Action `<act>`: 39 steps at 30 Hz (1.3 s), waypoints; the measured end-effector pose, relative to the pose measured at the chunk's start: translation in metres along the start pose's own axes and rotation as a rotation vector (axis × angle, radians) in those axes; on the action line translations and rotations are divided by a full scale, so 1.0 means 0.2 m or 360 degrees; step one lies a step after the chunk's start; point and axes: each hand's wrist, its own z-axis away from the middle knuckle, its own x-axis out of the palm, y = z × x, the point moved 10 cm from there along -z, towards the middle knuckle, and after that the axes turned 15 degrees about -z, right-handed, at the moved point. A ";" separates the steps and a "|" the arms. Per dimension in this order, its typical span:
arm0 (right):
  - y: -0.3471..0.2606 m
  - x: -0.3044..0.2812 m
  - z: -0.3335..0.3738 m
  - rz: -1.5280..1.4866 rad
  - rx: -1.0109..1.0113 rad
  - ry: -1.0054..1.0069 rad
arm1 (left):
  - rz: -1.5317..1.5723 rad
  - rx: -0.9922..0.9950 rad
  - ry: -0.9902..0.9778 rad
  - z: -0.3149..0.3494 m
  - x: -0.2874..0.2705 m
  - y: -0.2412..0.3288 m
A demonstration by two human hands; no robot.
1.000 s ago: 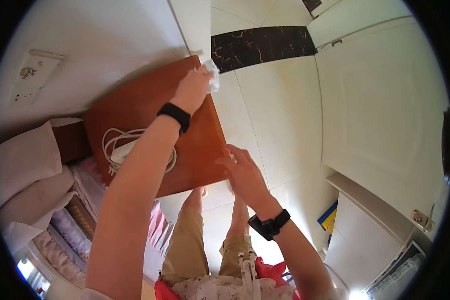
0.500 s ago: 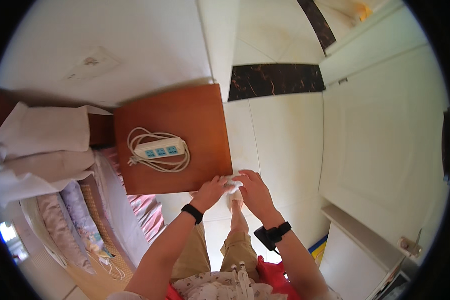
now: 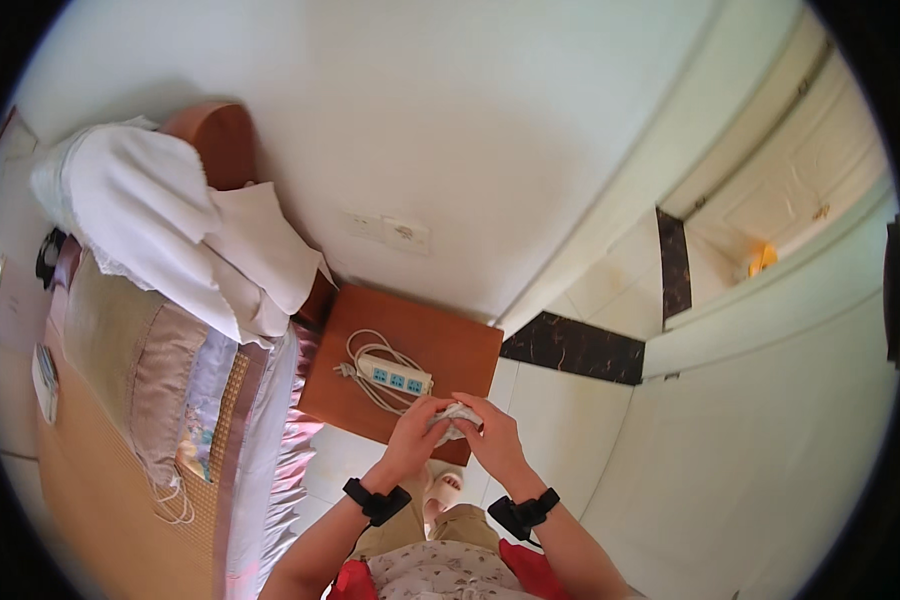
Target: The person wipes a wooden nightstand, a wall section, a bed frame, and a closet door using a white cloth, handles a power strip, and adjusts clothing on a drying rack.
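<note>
Between both hands is a small crumpled white cloth (image 3: 456, 416), too bunched up to tell whether it is fabric or tissue. My left hand (image 3: 416, 436) pinches its left side with bent fingers, and my right hand (image 3: 494, 436) grips the right side. Both are held above the front right part of a reddish-brown wooden nightstand (image 3: 455, 335). Just beyond the left hand, a white power strip (image 3: 395, 376) with blue sockets lies on the top. Its white cord (image 3: 370, 340) is looped around it, the plug at the left.
A bed with a woven mat (image 3: 120, 480), pillows and a white cover draped over the headboard (image 3: 215, 145) stands at the left. A wall with sockets (image 3: 406, 236) rises behind the nightstand. White door panels (image 3: 730, 450) and a dark stone threshold strip (image 3: 575, 348) are on the right.
My view has swung up and left, bringing in more of the wall and bed. The hands now overlap the nightstand's front part, still holding the white cloth.
</note>
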 end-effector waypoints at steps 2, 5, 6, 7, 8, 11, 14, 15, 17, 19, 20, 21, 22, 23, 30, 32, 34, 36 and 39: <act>-0.09 0.02 -0.10 0.0142 0.0025 0.0065 | 0.0291 -0.0165 0.0236 -0.03 -0.13 -0.03; -0.20 0.10 -0.26 0.0119 0.0019 0.0163 | 0.0540 -0.0500 0.0563 -0.01 -0.29 -0.18; -0.23 0.10 -0.31 0.0070 -0.0015 0.0199 | 0.0478 -0.0527 0.0664 -0.04 -0.35 -0.17; -0.24 0.11 -0.37 0.0006 -0.0050 0.0221 | 0.0398 -0.0567 0.0773 -0.06 -0.42 -0.17; -0.25 0.12 -0.42 -0.0057 -0.0086 0.0244 | 0.0316 -0.0610 0.0878 -0.08 -0.48 -0.17; -0.33 0.14 -0.59 -0.0139 -0.0038 0.0261 | 0.0699 -0.0680 0.1009 -0.18 -0.65 -0.10; -0.36 0.12 -0.70 -0.0399 0.0074 0.0119 | 0.0365 -0.0402 0.1307 -0.26 -0.78 -0.01; -0.37 0.10 -0.74 -0.0450 0.0101 0.0077 | 0.0214 -0.0318 0.1397 -0.27 -0.80 0.02; -0.40 0.05 -0.80 -0.0322 0.0094 0.0037 | -0.0208 -0.0181 0.1510 -0.32 -0.82 0.13; -0.37 -0.04 -0.87 -0.0304 0.0132 -0.0012 | -0.0220 -0.0166 0.1337 -0.42 -0.72 0.15; -0.34 -0.09 -0.90 -0.0313 0.0156 -0.0040 | -0.0152 -0.0186 0.1239 -0.48 -0.64 0.15; -0.32 -0.14 -0.93 -0.0318 0.0178 -0.0068 | -0.0085 -0.0209 0.1143 -0.53 -0.56 0.16; -0.30 -0.16 -0.95 -0.0414 0.0219 -0.0144 | 0.0524 -0.0359 0.1049 -0.59 -0.46 0.08; -0.30 -0.20 -0.97 -0.0460 0.0245 -0.0199 | 0.0829 -0.0428 0.1000 -0.65 -0.37 0.06; -0.48 -0.41 -1.01 0.0063 0.0081 -0.0842 | 0.0364 -0.0880 0.1824 -0.84 -0.63 -0.29; -0.51 -0.43 -1.02 0.0231 0.0040 -0.0954 | 0.0194 -0.1044 0.2048 -0.87 -0.79 -0.51; -0.52 -0.47 -1.00 0.0345 0.0027 -0.1062 | -0.0008 -0.1134 0.2246 -0.93 -0.92 -0.63; -0.52 -0.49 -0.96 0.0386 0.0035 -0.1148 | -0.0155 -0.1133 0.2335 -0.98 -1.02 -0.66; -0.45 -0.49 -0.93 0.0485 0.0149 -0.1197 | -0.0214 -0.1107 0.2272 -1.03 -1.00 -0.70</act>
